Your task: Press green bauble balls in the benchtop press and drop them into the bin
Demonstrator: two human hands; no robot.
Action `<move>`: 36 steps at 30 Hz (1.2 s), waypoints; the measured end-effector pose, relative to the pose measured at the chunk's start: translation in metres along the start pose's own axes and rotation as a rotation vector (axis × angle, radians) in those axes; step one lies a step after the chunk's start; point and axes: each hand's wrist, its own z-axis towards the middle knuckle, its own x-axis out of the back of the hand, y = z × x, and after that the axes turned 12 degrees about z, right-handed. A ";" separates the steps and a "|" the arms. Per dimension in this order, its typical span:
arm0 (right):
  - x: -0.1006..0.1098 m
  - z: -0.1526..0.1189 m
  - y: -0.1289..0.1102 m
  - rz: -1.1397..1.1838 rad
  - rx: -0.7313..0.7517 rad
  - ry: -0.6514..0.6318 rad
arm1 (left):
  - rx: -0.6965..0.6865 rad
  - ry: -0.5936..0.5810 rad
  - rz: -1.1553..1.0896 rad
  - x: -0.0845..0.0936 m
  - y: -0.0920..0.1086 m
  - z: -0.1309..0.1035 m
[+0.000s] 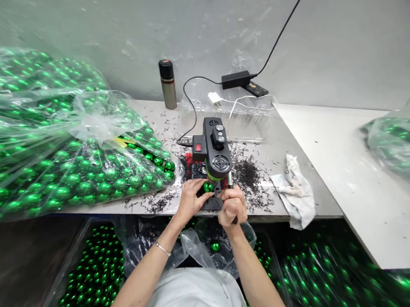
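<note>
A small black bench machine (217, 148) with round vents, a red switch and a side lever stands at the table's front edge. Under its head sits a shiny green ball (208, 186). My left hand (191, 197) holds this ball between thumb and fingers, the thumb at its lower side. My right hand (233, 206) is wrapped around the lever's black handle (234, 220), just right of the machine. Small black slivers (247, 170) are heaped and scattered around the base. Some red bits (189, 163) lie left of it.
A big clear bag of green balls (61, 181) fills the table's left side. A thermos (168, 85), power adapter (235, 79), white charger (214, 98) and phone-like dark slab (255, 89) stand behind. A white rag (294, 192) hangs over the right front edge. More ball-filled bags (94, 267) lie below.
</note>
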 end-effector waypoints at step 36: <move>-0.004 0.062 -0.042 -0.035 -0.175 0.002 | 0.318 -0.197 0.690 0.084 -0.030 0.069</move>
